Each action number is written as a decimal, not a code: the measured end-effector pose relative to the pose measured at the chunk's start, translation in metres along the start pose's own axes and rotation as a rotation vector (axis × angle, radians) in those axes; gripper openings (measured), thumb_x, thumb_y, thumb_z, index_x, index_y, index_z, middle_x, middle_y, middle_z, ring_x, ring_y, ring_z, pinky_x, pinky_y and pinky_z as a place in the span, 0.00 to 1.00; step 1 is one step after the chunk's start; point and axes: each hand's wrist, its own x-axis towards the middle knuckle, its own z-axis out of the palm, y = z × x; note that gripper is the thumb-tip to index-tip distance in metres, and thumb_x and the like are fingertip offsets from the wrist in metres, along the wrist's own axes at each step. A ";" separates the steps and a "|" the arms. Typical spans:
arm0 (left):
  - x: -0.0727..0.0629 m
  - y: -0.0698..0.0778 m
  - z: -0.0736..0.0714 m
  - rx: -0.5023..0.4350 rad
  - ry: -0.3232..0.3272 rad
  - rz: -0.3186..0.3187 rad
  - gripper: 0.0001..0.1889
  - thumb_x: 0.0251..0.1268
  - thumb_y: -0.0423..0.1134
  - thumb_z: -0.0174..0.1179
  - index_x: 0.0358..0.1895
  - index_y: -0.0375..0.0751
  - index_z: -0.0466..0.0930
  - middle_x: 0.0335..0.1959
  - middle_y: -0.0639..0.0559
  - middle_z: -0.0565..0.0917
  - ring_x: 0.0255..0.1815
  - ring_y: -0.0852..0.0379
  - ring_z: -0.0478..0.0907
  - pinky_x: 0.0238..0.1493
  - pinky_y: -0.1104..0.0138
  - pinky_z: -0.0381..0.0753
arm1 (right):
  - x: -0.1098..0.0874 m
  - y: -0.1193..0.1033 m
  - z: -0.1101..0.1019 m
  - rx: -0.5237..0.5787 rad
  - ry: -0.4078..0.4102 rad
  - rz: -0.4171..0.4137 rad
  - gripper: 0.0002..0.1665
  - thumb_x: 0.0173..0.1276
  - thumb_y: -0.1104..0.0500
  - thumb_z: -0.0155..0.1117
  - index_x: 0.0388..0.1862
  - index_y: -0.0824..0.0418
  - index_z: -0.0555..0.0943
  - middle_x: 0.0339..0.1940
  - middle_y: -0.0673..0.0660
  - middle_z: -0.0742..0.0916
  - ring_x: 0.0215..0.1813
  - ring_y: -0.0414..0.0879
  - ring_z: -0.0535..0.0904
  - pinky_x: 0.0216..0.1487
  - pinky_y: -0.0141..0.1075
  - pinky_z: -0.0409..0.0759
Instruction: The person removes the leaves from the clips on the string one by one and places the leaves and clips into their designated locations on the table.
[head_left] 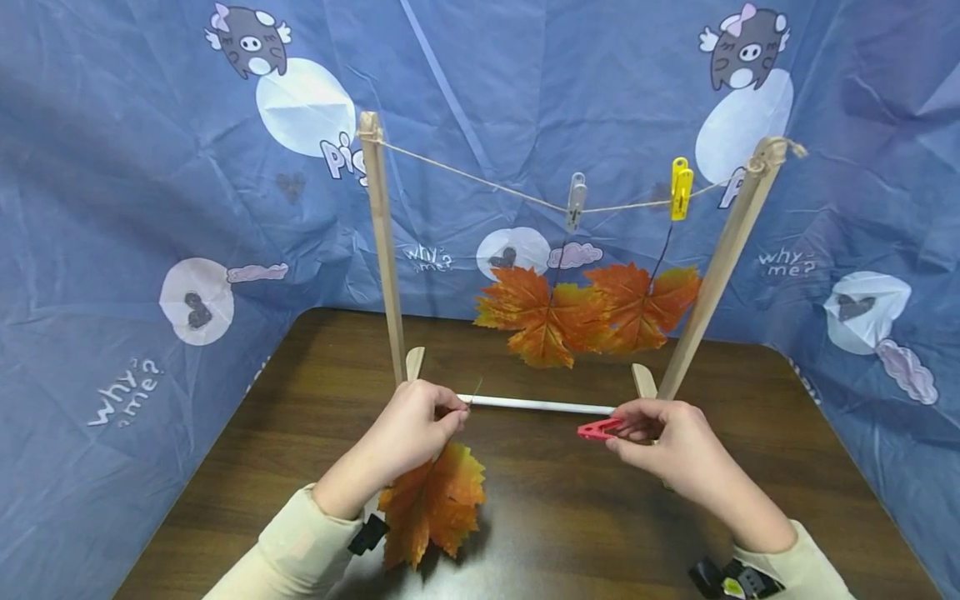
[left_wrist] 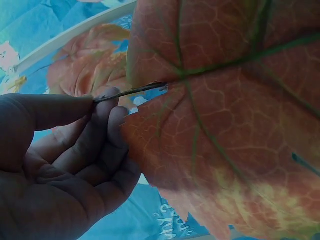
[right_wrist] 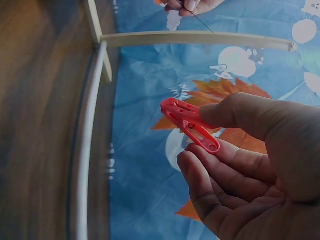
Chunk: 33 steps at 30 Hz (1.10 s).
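My left hand (head_left: 420,417) pinches the thin stem of an orange maple leaf (head_left: 435,504) between thumb and forefinger, and the blade hangs below the fingers. In the left wrist view the leaf (left_wrist: 230,120) fills much of the picture. A red clothespin (right_wrist: 187,122) is held between the thumb and fingers of my right hand (head_left: 667,437), pointing left. Two more maple leaves hang by their stems from a sagging string (head_left: 472,177): a grey clothespin (head_left: 576,202) holds one, a yellow clothespin (head_left: 680,189) the other.
The string is tied between a left wooden post (head_left: 385,258) and a right wooden post (head_left: 723,267). A white rod (head_left: 540,405) joins them low down, above the brown table (head_left: 555,500). Behind hangs a blue printed cloth (head_left: 465,50).
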 end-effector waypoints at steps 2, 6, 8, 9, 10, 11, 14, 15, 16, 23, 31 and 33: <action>0.000 -0.001 0.002 0.031 -0.013 0.003 0.06 0.64 0.27 0.65 0.30 0.38 0.88 0.22 0.62 0.83 0.25 0.67 0.76 0.32 0.67 0.77 | -0.001 0.003 0.003 0.008 -0.001 0.008 0.13 0.57 0.64 0.81 0.40 0.61 0.88 0.31 0.47 0.88 0.33 0.41 0.85 0.33 0.34 0.83; -0.002 -0.004 0.006 0.077 -0.027 0.020 0.08 0.63 0.28 0.65 0.27 0.42 0.88 0.19 0.65 0.80 0.22 0.68 0.73 0.32 0.66 0.74 | -0.003 0.010 0.009 0.038 0.003 0.014 0.13 0.56 0.63 0.82 0.39 0.61 0.88 0.31 0.48 0.88 0.33 0.41 0.85 0.33 0.34 0.83; -0.002 -0.004 0.008 0.069 -0.042 0.021 0.09 0.62 0.27 0.65 0.26 0.42 0.87 0.18 0.64 0.79 0.21 0.68 0.72 0.30 0.67 0.74 | -0.005 0.013 0.011 0.039 0.006 0.008 0.13 0.56 0.62 0.83 0.39 0.61 0.89 0.31 0.48 0.89 0.32 0.41 0.85 0.32 0.33 0.83; -0.002 -0.004 0.010 0.063 -0.054 0.019 0.09 0.62 0.26 0.65 0.26 0.41 0.87 0.18 0.63 0.79 0.21 0.68 0.72 0.29 0.67 0.74 | -0.005 0.015 0.012 0.037 0.007 0.006 0.13 0.55 0.61 0.83 0.39 0.61 0.89 0.31 0.49 0.89 0.32 0.40 0.85 0.31 0.33 0.83; -0.003 -0.005 0.012 0.054 -0.065 0.016 0.09 0.62 0.26 0.65 0.25 0.40 0.87 0.18 0.62 0.79 0.21 0.67 0.72 0.27 0.68 0.74 | -0.006 0.016 0.013 0.032 0.008 0.004 0.13 0.55 0.61 0.83 0.39 0.61 0.90 0.31 0.49 0.89 0.32 0.40 0.85 0.31 0.33 0.83; -0.003 -0.005 0.014 0.046 -0.076 0.008 0.09 0.62 0.26 0.65 0.25 0.39 0.86 0.18 0.61 0.79 0.21 0.66 0.72 0.25 0.68 0.74 | -0.007 0.018 0.014 0.028 0.008 0.006 0.14 0.55 0.61 0.83 0.39 0.61 0.90 0.32 0.49 0.89 0.31 0.40 0.85 0.31 0.33 0.82; -0.003 -0.005 0.019 0.059 -0.090 -0.013 0.08 0.62 0.26 0.66 0.25 0.38 0.87 0.19 0.60 0.79 0.22 0.65 0.72 0.26 0.68 0.75 | -0.008 0.022 0.017 0.021 0.007 0.009 0.15 0.54 0.63 0.83 0.40 0.63 0.90 0.32 0.50 0.89 0.32 0.39 0.84 0.30 0.33 0.82; -0.003 -0.006 0.021 0.062 -0.091 -0.018 0.08 0.62 0.26 0.66 0.25 0.38 0.87 0.20 0.60 0.80 0.22 0.65 0.72 0.26 0.68 0.75 | -0.008 0.023 0.018 0.019 0.008 0.012 0.15 0.54 0.63 0.83 0.40 0.64 0.90 0.32 0.50 0.89 0.32 0.39 0.84 0.30 0.33 0.82; -0.004 -0.006 0.022 0.063 -0.088 -0.023 0.08 0.61 0.26 0.66 0.25 0.38 0.87 0.20 0.60 0.80 0.22 0.66 0.72 0.26 0.68 0.75 | -0.009 0.025 0.020 0.019 0.009 0.016 0.15 0.55 0.64 0.83 0.41 0.64 0.89 0.32 0.51 0.89 0.31 0.39 0.84 0.30 0.33 0.82; -0.008 -0.009 0.029 0.060 -0.085 -0.040 0.09 0.58 0.24 0.66 0.23 0.38 0.87 0.18 0.60 0.81 0.20 0.66 0.71 0.25 0.69 0.74 | -0.010 0.038 0.028 0.018 0.014 0.050 0.14 0.54 0.67 0.81 0.40 0.65 0.89 0.33 0.55 0.88 0.32 0.40 0.84 0.33 0.32 0.83; -0.011 -0.015 0.039 0.084 -0.093 -0.068 0.10 0.56 0.24 0.67 0.20 0.40 0.86 0.17 0.61 0.81 0.20 0.66 0.71 0.26 0.69 0.74 | -0.012 0.052 0.035 0.039 -0.011 0.122 0.15 0.53 0.66 0.82 0.40 0.67 0.88 0.31 0.53 0.88 0.33 0.42 0.85 0.33 0.32 0.83; -0.011 -0.016 0.042 0.081 -0.099 -0.073 0.12 0.55 0.24 0.66 0.18 0.42 0.85 0.16 0.62 0.79 0.19 0.66 0.69 0.24 0.69 0.72 | -0.012 0.056 0.037 0.044 -0.005 0.128 0.15 0.53 0.66 0.82 0.39 0.68 0.88 0.31 0.52 0.88 0.32 0.42 0.85 0.33 0.32 0.83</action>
